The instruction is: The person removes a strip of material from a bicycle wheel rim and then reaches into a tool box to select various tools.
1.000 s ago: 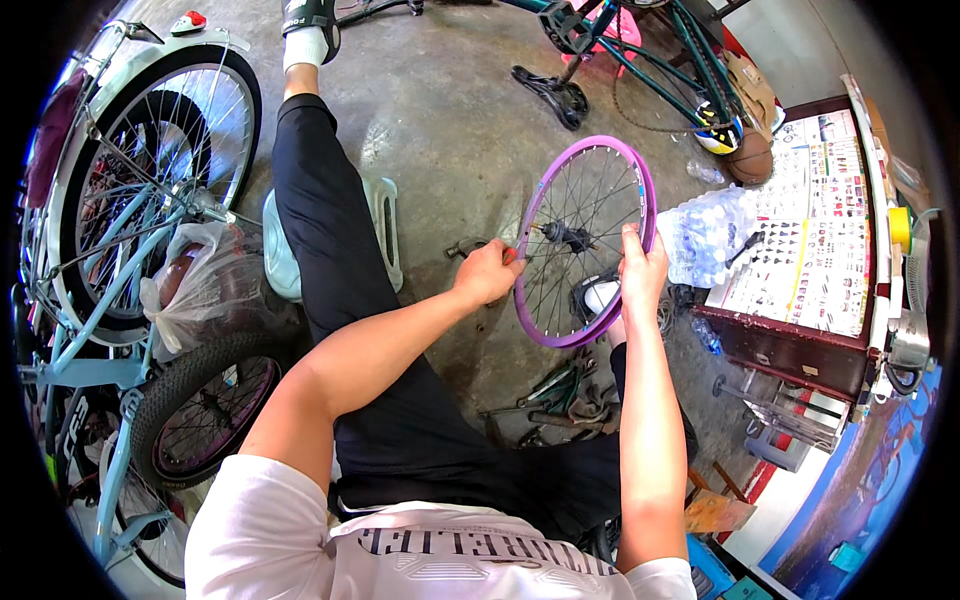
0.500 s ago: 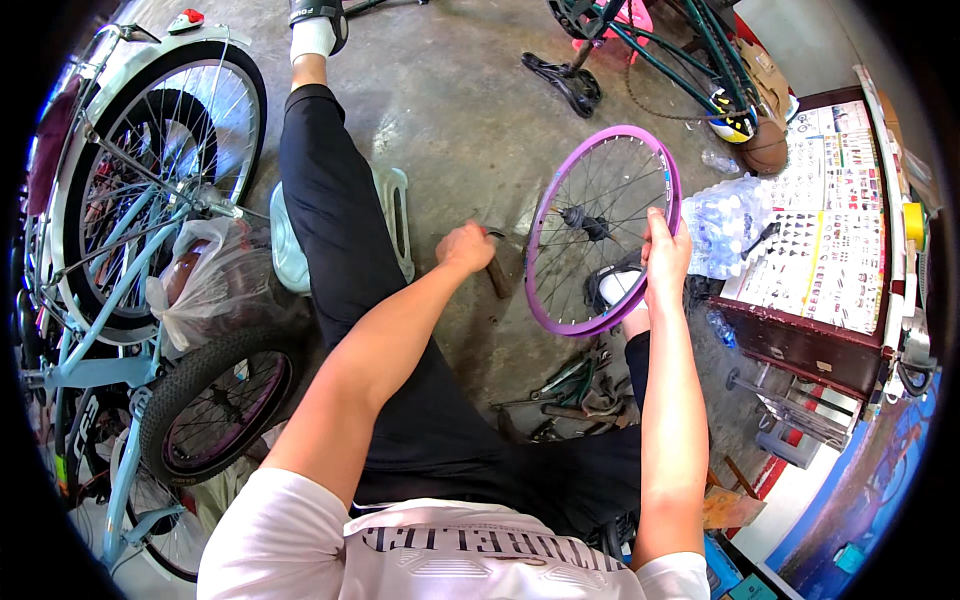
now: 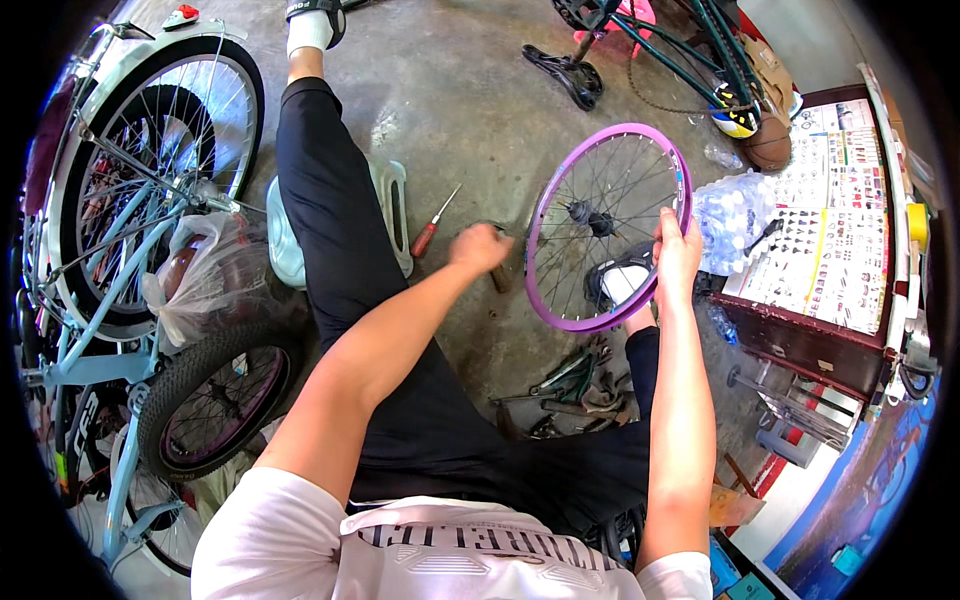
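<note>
My right hand (image 3: 678, 245) is closed on the right side of a purple bicycle wheel (image 3: 553, 208) with dark spokes and a black hub. The wheel is tilted, with no tyre on it, above my shoe (image 3: 625, 282). Over the floor between my legs, my left hand (image 3: 481, 249) is at a hammer (image 3: 502, 278), whose handle shows below the fingers. Motion smears those fingers, so whether they grip the hammer is unclear. Just left of this hand, a red-handled screwdriver (image 3: 425, 239) lies on the concrete, its shaft angled away from me.
Left stand a light-blue bicycle (image 3: 85, 370), a loose fat-tyred wheel (image 3: 160, 435) and a plastic bag (image 3: 190, 290). A pale blue plastic stool (image 3: 285, 240) is under my left leg. Hand tools (image 3: 575, 385) lie nearby. Right are bottles (image 3: 735, 220) and a dark red cabinet (image 3: 815, 345).
The screwdriver now lies on the floor; earlier only a bit of red showed at my left hand. That hand has moved slightly right, toward the hammer. The wheel has shifted a little right.
</note>
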`<action>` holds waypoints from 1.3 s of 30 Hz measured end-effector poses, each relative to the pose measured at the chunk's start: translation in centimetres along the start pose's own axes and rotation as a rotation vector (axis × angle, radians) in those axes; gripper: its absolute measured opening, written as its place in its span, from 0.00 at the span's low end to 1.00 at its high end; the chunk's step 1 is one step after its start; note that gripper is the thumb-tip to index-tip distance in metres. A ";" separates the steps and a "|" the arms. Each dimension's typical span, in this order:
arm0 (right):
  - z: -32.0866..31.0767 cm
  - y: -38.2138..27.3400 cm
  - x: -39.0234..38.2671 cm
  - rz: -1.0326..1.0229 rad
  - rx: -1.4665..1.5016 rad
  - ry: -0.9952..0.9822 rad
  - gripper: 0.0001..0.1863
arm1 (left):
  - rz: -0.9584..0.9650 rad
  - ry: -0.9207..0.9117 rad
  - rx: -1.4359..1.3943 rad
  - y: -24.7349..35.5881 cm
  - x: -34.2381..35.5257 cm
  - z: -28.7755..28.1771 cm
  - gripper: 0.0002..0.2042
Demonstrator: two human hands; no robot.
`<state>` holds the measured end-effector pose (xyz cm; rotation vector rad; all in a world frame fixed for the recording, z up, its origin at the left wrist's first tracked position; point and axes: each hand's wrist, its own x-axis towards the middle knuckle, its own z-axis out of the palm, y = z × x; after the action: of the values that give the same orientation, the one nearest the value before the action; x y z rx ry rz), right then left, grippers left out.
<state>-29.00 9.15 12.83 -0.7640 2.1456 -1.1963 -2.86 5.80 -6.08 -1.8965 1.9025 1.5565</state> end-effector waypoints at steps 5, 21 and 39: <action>0.2 0.0 -0.7 0.007 0.030 0.004 0.09 | 0.036 -0.308 -0.542 7.0 -4.8 4.5 0.37; 0.4 0.7 -4.0 0.041 0.147 0.038 0.08 | -0.034 -0.374 -0.594 9.1 -7.0 5.4 0.28; 0.9 -0.5 -3.0 0.013 0.084 0.008 0.12 | 0.018 -0.118 -0.439 3.5 -0.4 6.1 0.16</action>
<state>-26.27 10.56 13.45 -0.7085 2.0890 -1.2757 -9.05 9.12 -6.78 -1.8732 1.6337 2.1840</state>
